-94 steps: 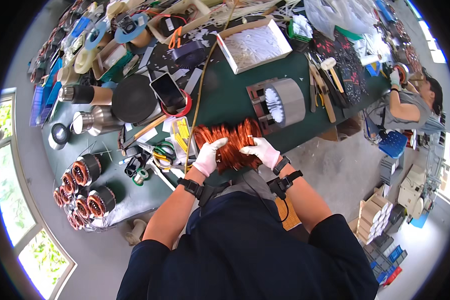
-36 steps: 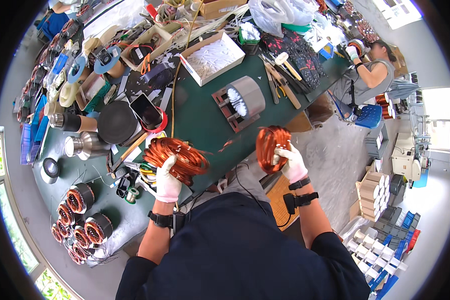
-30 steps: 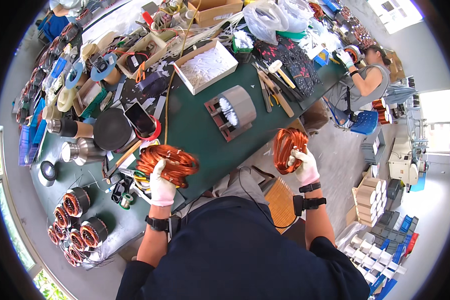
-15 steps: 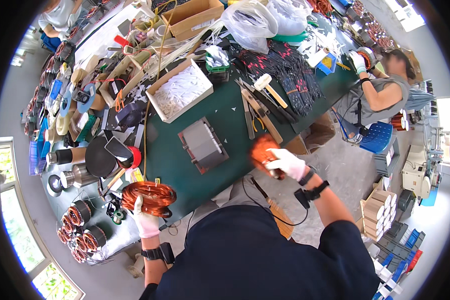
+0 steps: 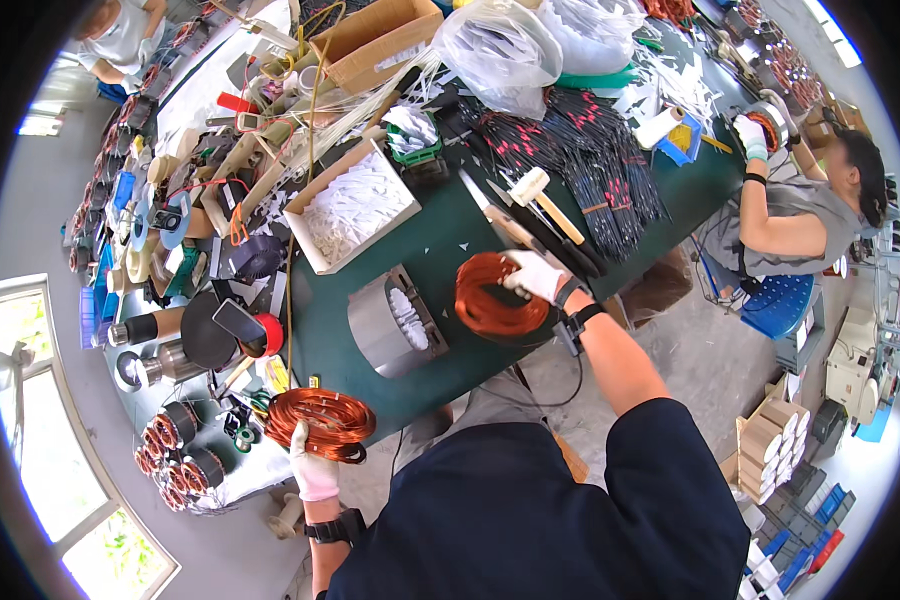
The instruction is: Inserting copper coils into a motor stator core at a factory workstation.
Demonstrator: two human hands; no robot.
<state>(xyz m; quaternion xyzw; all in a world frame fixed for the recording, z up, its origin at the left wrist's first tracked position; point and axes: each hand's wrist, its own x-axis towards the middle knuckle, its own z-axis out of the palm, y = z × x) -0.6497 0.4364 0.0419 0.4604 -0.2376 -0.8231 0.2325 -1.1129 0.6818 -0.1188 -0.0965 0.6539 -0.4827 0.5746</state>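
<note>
My left hand (image 5: 315, 470), in a white glove, is closed on the near side of a thick bundle of copper wire coils (image 5: 322, 418) at the table's front edge. Gloved too, my right hand (image 5: 537, 277) grips the upper right of another copper wire coil (image 5: 490, 305). This coil is blurred and hangs over the table's front part. Between the hands, a grey metal stator core (image 5: 375, 325) lies on its side, with white pieces showing in its opening. Neither hand touches the core.
A box of white strips (image 5: 355, 210) stands behind the core. A mallet (image 5: 545, 205), hand tools and bundles of black sleeving (image 5: 610, 190) lie at the right rear. Wound stators (image 5: 180, 450) stand at far left. A co-worker (image 5: 800, 210) sits at the right.
My right hand has brought its coil left and up, closer to the stator core. The core looks turned, now showing white pieces in its opening. The left hand keeps hold of its bundle.
</note>
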